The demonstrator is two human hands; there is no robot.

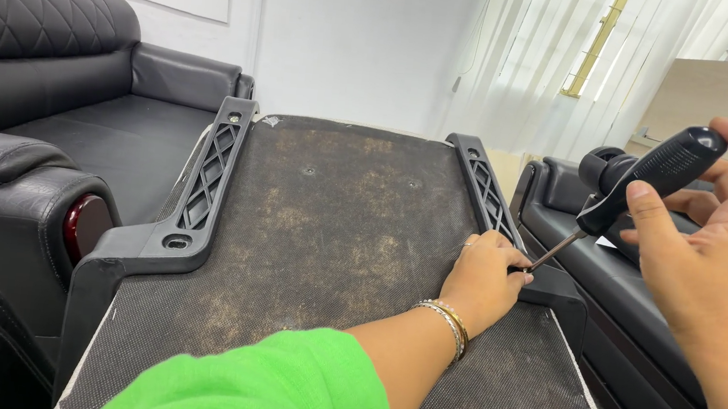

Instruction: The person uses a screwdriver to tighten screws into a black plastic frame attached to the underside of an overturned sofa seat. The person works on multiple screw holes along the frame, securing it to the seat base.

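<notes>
A room with black sofas and an upturned chair seat (335,228).
The right hand (708,238) grips a screwdriver (652,174); its tip sits at the right armrest bracket (493,199), where the left hand (486,274) pinches closed. Both brackets are on the seat.

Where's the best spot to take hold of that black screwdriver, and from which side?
Take the screwdriver by its thick, textured black handle, coming from the upper right where the right hand already holds it. The thin shaft slants down-left to the armrest bracket, its tip steadied by the left hand.
</notes>
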